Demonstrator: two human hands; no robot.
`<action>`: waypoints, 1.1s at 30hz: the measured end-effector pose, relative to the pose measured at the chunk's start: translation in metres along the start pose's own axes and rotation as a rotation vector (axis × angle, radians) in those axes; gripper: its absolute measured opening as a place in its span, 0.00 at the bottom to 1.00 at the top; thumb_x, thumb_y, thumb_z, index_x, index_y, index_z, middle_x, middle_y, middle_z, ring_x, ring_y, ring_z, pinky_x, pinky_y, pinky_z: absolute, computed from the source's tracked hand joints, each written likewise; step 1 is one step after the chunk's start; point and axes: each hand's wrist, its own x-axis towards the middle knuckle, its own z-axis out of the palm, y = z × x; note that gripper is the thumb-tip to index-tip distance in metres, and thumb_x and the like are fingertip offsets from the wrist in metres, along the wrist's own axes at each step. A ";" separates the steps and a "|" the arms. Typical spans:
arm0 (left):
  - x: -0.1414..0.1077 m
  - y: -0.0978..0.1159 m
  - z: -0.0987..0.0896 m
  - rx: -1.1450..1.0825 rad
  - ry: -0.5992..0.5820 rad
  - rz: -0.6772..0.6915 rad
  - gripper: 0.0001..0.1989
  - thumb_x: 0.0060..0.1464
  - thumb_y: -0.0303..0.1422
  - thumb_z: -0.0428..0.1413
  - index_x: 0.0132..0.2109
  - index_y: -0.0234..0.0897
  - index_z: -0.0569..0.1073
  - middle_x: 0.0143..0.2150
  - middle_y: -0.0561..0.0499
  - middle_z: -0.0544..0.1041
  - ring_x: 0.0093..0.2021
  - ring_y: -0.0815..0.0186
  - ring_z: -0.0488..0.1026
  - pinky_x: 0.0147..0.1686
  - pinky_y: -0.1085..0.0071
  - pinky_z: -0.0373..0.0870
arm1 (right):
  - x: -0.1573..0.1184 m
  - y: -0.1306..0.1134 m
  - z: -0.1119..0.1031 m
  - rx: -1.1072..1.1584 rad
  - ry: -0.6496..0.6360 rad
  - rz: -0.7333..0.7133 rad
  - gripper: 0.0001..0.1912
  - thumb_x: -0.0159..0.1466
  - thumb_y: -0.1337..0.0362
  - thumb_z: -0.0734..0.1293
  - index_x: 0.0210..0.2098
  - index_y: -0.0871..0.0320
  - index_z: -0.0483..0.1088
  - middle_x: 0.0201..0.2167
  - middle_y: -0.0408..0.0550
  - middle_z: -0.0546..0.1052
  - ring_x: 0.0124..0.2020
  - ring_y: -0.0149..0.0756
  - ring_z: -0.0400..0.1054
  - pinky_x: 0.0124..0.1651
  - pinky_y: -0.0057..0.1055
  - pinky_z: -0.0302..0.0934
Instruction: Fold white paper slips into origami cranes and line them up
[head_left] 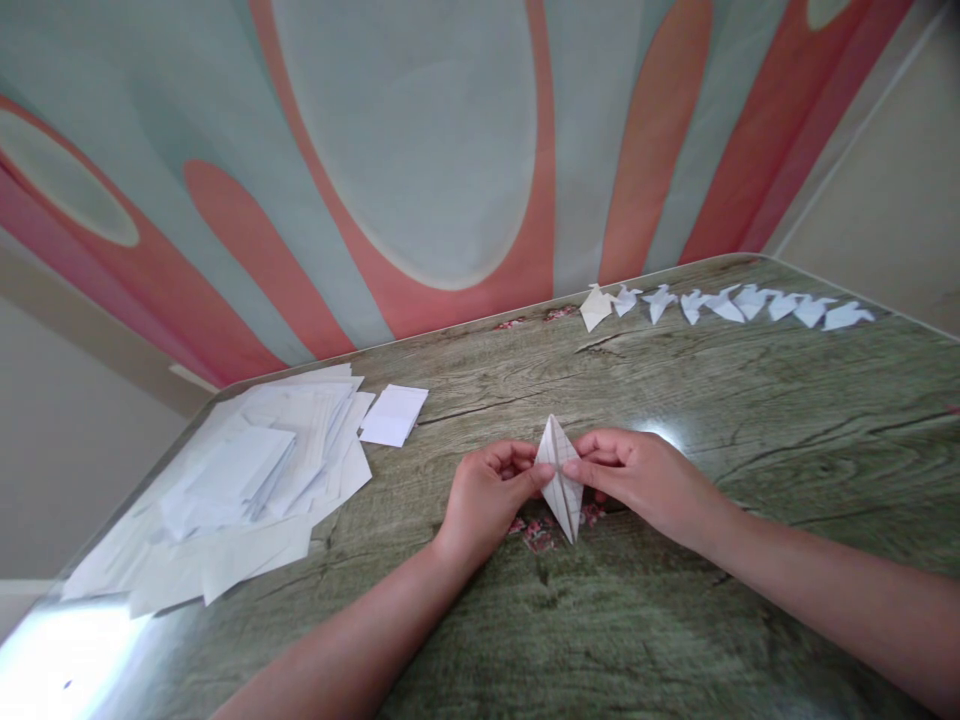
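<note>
To fold well, prob. best to use a light pinch, line flap edges up w/ the centre seam & press creases from the middle out, so thin tips don't tear. The diamond-shaped folded paper (560, 495) is well in from the far edge of the table (637, 640), 1 tip aimed at that edge, the other opp. It's betw. L hand (480, 500) & R hand (651, 480), which pinch its 2 side corners: thumbs on top nr the seam, fingertips partly hidden. Loose sheets (337, 490) line the table's left edge; folded paper birds (726, 304) stand nr its far right corner.
</note>
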 end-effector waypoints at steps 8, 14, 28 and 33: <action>-0.004 0.006 0.002 0.145 0.033 -0.032 0.12 0.46 0.38 0.64 0.28 0.33 0.74 0.23 0.54 0.74 0.23 0.72 0.66 0.24 0.76 0.60 | -0.007 -0.011 0.001 -0.170 0.088 -0.028 0.12 0.62 0.57 0.66 0.27 0.57 0.71 0.20 0.39 0.72 0.22 0.29 0.62 0.25 0.26 0.53; 0.001 0.002 -0.002 -0.004 -0.018 -0.025 0.12 0.51 0.39 0.60 0.33 0.32 0.74 0.26 0.54 0.73 0.24 0.72 0.67 0.26 0.76 0.63 | -0.003 -0.006 -0.003 0.012 0.057 -0.011 0.12 0.63 0.55 0.65 0.40 0.55 0.70 0.31 0.42 0.78 0.29 0.31 0.69 0.30 0.26 0.62; -0.011 0.007 0.014 -0.124 -0.047 0.142 0.17 0.55 0.29 0.59 0.50 0.37 0.65 0.46 0.46 0.76 0.47 0.64 0.74 0.48 0.68 0.69 | -0.007 -0.005 0.005 -0.357 0.186 -0.492 0.05 0.66 0.66 0.63 0.38 0.54 0.72 0.37 0.44 0.77 0.41 0.35 0.70 0.46 0.33 0.63; -0.003 0.009 0.004 -0.299 -0.014 0.010 0.26 0.52 0.30 0.61 0.57 0.40 0.62 0.35 0.51 0.79 0.30 0.69 0.75 0.32 0.75 0.69 | -0.005 0.000 0.003 -0.402 0.185 -0.607 0.12 0.68 0.70 0.59 0.43 0.53 0.72 0.41 0.47 0.76 0.47 0.37 0.68 0.51 0.37 0.62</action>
